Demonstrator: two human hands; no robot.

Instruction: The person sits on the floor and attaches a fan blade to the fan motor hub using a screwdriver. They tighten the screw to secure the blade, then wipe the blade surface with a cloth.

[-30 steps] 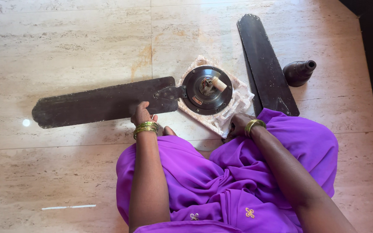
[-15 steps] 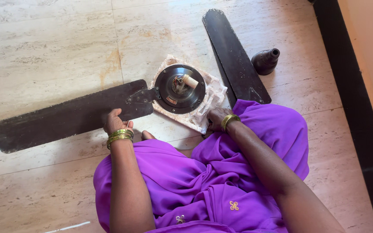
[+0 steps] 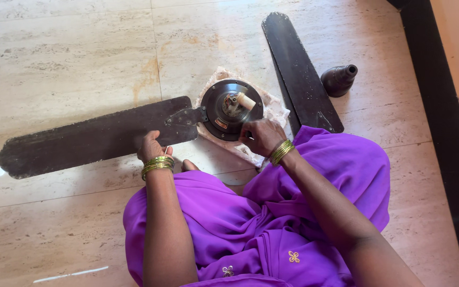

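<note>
A dark round ceiling-fan motor (image 3: pixel 224 104) lies on a white foam block (image 3: pixel 276 109) on the floor, its short shaft pointing up. One long dark blade (image 3: pixel 91 136) is still bolted to it and stretches left. My left hand (image 3: pixel 150 146) presses down on that blade's near edge. My right hand (image 3: pixel 261 135) rests on the motor's near right rim, fingers curled over it. Both wrists carry gold bangles. I sit on the floor in purple cloth.
Loose dark fan blades (image 3: pixel 298 72) lie stacked to the right of the motor. A dark bell-shaped canopy cover (image 3: pixel 338 79) lies on its side beyond them. A dark skirting strip (image 3: pixel 442 133) runs along the right wall. Pale marble tiles (image 3: pixel 65 58) cover the floor.
My right hand has come up from the foam block's near corner onto the motor's rim. My left hand stays on the attached blade. The view has shifted slightly.
</note>
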